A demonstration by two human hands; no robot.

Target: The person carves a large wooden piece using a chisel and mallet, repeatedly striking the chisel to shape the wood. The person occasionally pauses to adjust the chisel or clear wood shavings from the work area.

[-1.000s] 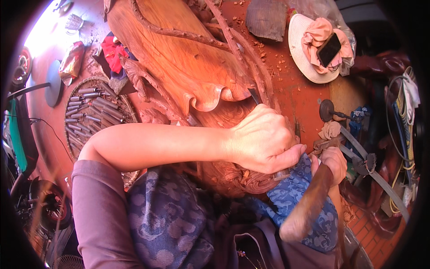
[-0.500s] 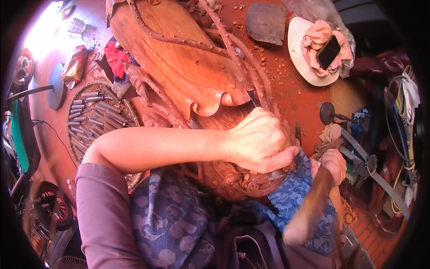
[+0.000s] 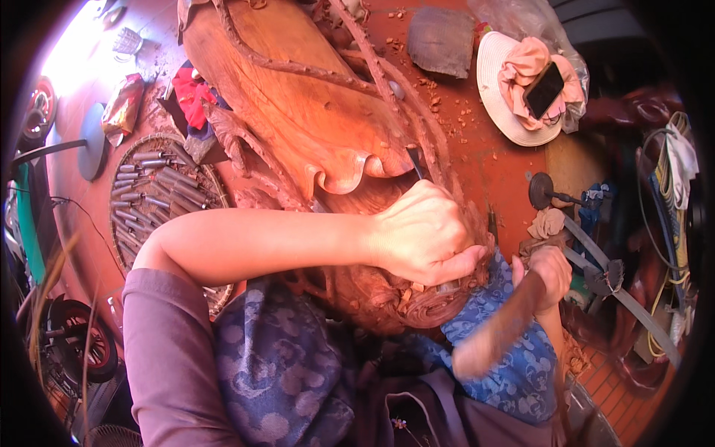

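Observation:
A large reddish wood carving [image 3: 298, 112], with a smooth leaf-like panel and twisting branches, lies before my knees. My left arm reaches across the front of it. My left hand [image 3: 430, 235] is closed in a fist around a chisel [image 3: 415, 160]. Only its dark blade shows past the knuckles, pointing away toward the panel's wavy lower edge; most of the handle is hidden in the fist. To the right, my right hand [image 3: 547, 276] grips a wooden mallet [image 3: 495, 328], its thick end blurred and hanging toward my lap, apart from the chisel.
A round woven basket [image 3: 126, 179] full of chisels stands at the left. Far right lie a white sun hat [image 3: 495, 89] with pink cloth and a black phone [image 3: 544, 91]. A dark wooden block [image 3: 441, 41] sits among wood chips. Metal bars [image 3: 644, 320] and cords crowd the right side.
The mallet in my right hand has shifted slightly left and up, its blurred end still low. My left fist stays at nearly the same spot on the carving.

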